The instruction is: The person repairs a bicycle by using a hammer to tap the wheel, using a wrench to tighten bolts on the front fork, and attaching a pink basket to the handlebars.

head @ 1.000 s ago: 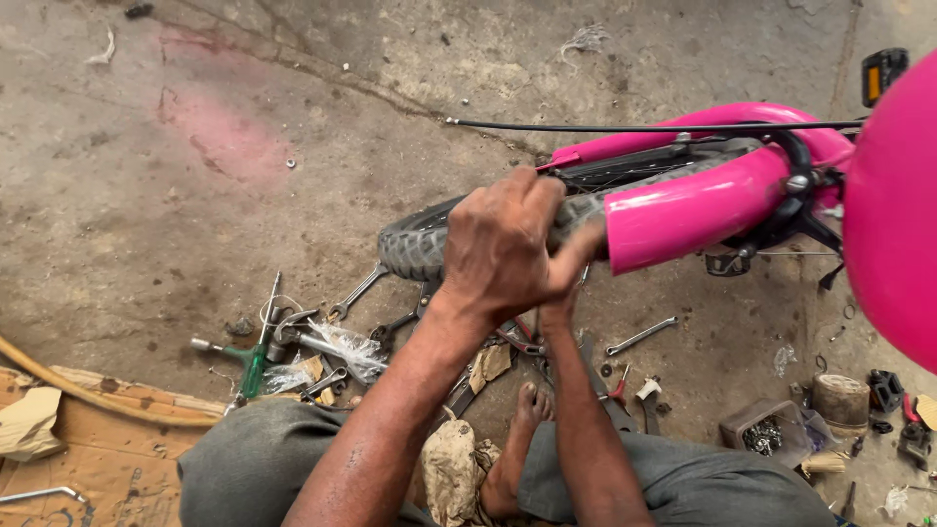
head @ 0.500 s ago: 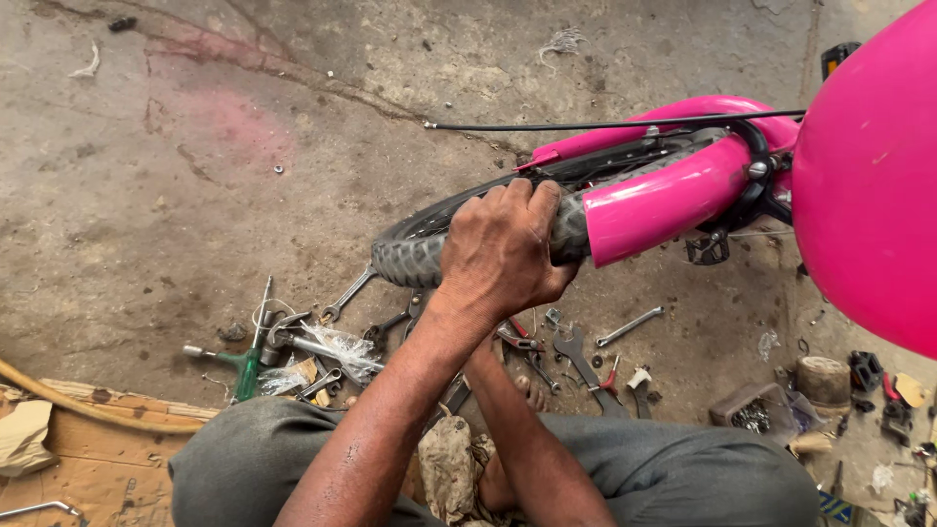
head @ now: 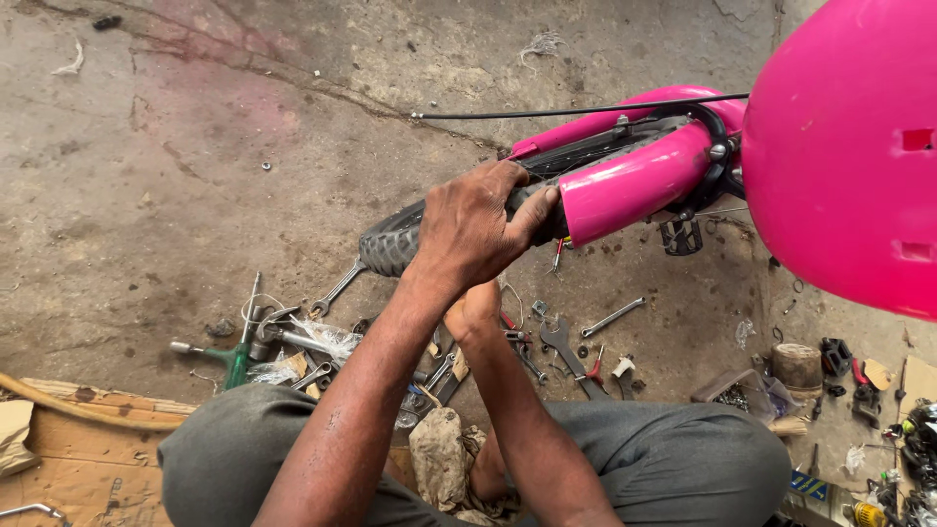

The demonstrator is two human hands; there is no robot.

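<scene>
your left hand reaches forward on a nearly straight arm, back of the hand up, fingers curled over and thumb stretched out to the right. your right hand sits just beneath it, mostly hidden, forearm rising from your lap.

Scattered wrenches crowd the floor under the tyre; beyond lies bare concrete.

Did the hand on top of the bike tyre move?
No. The left hand still grips the tyre right beside the pink mudguard, as before; only the camera view shifted.
</scene>
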